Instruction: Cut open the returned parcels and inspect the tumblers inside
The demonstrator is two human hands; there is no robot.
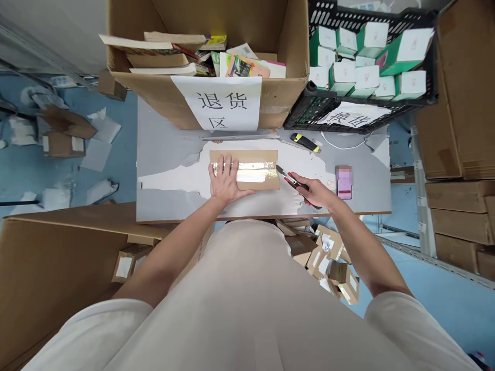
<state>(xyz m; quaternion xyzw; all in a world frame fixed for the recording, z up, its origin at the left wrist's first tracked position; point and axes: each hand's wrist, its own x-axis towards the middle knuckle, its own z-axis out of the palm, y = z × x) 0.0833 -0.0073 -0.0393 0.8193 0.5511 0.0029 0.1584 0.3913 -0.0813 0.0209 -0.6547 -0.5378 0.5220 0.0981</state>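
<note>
A flat brown cardboard box [270,180] with shiny tape along its middle lies on a worn white patch of the grey table. My left hand [227,181] rests flat on its left end, fingers spread and thumb out to the right. In my right hand [315,192] is a black and red utility knife [291,179], gripped by its handle. The knife's tip points left and meets the box's right edge near the tape line; whether it cuts in, I cannot tell. Behind the knife lies a second cutter, black and yellow [305,142], untouched.
A large carton [154,98] of books and a black crate [301,111] of green-and-white boxes stand along the table's back. A phone [344,183] and a white cable [344,148] lie at right. Cardboard boxes [458,224] are stacked right; more lie on the floor below.
</note>
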